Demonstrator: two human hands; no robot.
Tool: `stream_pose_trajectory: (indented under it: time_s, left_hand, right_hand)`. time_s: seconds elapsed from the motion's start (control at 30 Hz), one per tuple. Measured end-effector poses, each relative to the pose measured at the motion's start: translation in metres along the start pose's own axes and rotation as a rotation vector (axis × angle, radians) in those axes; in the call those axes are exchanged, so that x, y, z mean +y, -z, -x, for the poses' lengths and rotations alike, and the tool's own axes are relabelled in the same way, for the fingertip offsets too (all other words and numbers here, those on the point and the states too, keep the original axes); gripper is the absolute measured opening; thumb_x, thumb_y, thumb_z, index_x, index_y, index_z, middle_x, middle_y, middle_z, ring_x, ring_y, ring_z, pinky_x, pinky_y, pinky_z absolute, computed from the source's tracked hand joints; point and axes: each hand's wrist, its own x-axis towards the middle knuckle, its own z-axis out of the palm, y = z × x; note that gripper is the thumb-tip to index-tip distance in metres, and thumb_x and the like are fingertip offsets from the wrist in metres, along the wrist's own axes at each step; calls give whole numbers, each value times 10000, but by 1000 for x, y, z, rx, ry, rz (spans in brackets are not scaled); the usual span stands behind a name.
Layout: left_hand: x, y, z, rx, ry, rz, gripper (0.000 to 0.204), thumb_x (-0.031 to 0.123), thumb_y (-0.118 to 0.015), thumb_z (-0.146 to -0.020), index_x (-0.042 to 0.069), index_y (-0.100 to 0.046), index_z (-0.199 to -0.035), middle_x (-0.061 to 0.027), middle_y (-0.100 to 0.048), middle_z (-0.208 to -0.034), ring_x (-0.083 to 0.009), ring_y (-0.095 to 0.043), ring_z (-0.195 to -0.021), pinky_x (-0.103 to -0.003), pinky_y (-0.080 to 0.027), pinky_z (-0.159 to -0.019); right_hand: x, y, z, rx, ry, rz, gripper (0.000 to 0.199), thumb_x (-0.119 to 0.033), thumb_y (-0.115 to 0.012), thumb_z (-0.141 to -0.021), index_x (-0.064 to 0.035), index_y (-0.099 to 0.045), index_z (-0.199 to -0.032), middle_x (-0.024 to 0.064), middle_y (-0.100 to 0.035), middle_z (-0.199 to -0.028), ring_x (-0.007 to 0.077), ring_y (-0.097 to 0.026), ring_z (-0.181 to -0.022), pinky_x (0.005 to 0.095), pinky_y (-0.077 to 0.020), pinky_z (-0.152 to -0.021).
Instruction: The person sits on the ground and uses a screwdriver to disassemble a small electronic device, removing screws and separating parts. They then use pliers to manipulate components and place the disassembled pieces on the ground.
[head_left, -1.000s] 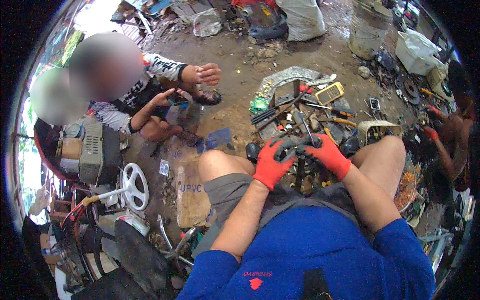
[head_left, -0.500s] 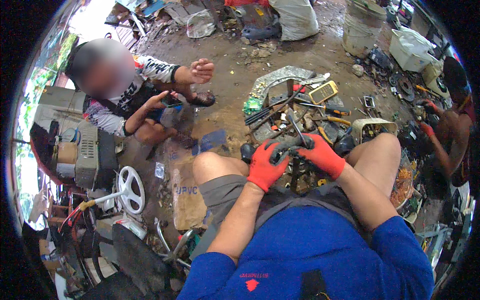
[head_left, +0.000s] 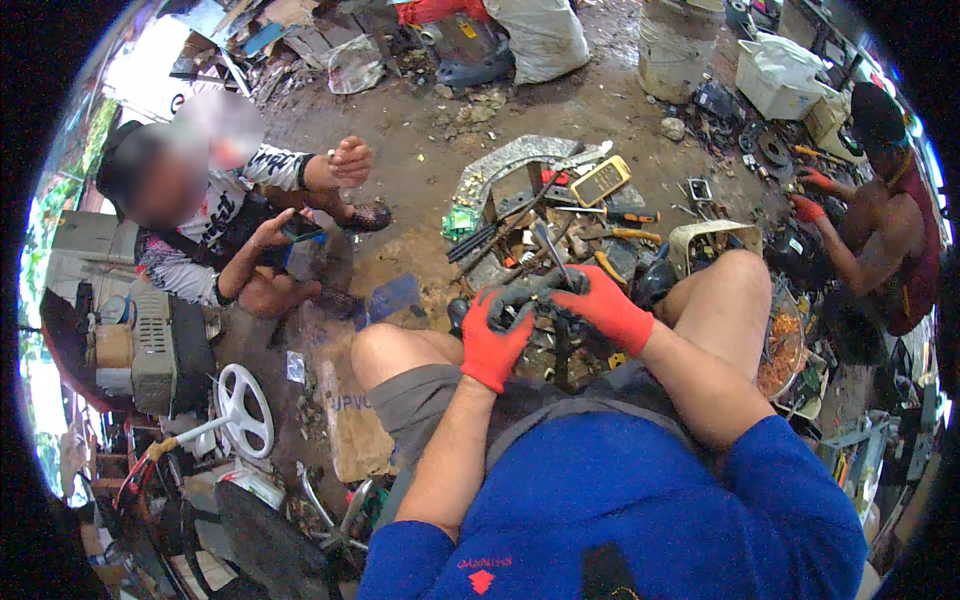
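Close work on muddy ground [head_left: 430, 130], with one person [head_left: 217, 222] at left and another person [head_left: 903, 238] at right.

A curved slab [head_left: 512, 157] lies ahead, a pale bin [head_left: 715, 230] to its right. On the slab's near side, the fingers of the left hand [head_left: 497, 338] curl; whether they grip anything cannot be told. A yellow meter [head_left: 601, 182] lies near the slab's right end. A metal tool [head_left: 552, 252], clamped in the fingers of the right hand [head_left: 606, 308], points toward the slab; a green board [head_left: 460, 222] sits at its near left corner.

You are working in a makeshift scrap workshop. Yellow meter [head_left: 600, 181], screwdriver [head_left: 634, 216] and green circuit board [head_left: 460, 222] are lying ahead; a white sack [head_left: 541, 42] is standing on muddy ground [head_left: 415, 125].
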Motion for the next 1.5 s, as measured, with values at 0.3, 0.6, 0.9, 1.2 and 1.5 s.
stream_pose_trajectory:
  time_s: [0.3,0.6,0.9,1.2,1.5]
  left_hand:
    - [0,4,0,-24,236,386,225,15,-709,-763,3,-646,-979,-47,-652,-951,-121,-603,-860,-279,-482,-803]
    - [-7,2,3,-24,279,452,175,11,-672,-829,4,-655,-1004,-33,-678,-935,-101,-609,-841,-261,-484,-778]
    - [-23,-2,6,-41,437,770,192,134,-620,-913,3,-644,-1051,-70,-688,-963,-161,-641,-845,-314,-522,-770]
    - [-14,9,-6,22,554,1744,181,150,-524,-968,16,-627,-1031,-130,-667,-998,-237,-639,-952,-413,-531,-885]
    - [13,11,-10,-66,497,1808,256,141,-478,-973,-31,-617,-1101,-160,-655,-1102,-275,-631,-990,-415,-524,-920]
  right_hand:
    - [-43,5,9,-140,11,-213,238,-122,-654,-840,-34,-682,-1059,-14,-664,-893,61,-558,-794,246,-454,-720]
    - [-29,5,4,-124,62,-154,250,-123,-669,-832,-19,-680,-1059,39,-694,-980,110,-611,-884,283,-490,-823]
    - [-29,3,6,-135,26,-231,243,-107,-639,-833,-31,-681,-1060,17,-683,-945,85,-598,-849,269,-489,-779]
    - [-38,7,7,-104,-57,63,308,-193,-630,-890,-47,-643,-1161,12,-672,-974,71,-565,-839,251,-467,-756]
    - [-42,-11,15,-233,-32,-138,286,-95,-680,-813,-49,-661,-1094,28,-694,-985,98,-601,-856,279,-484,-795]
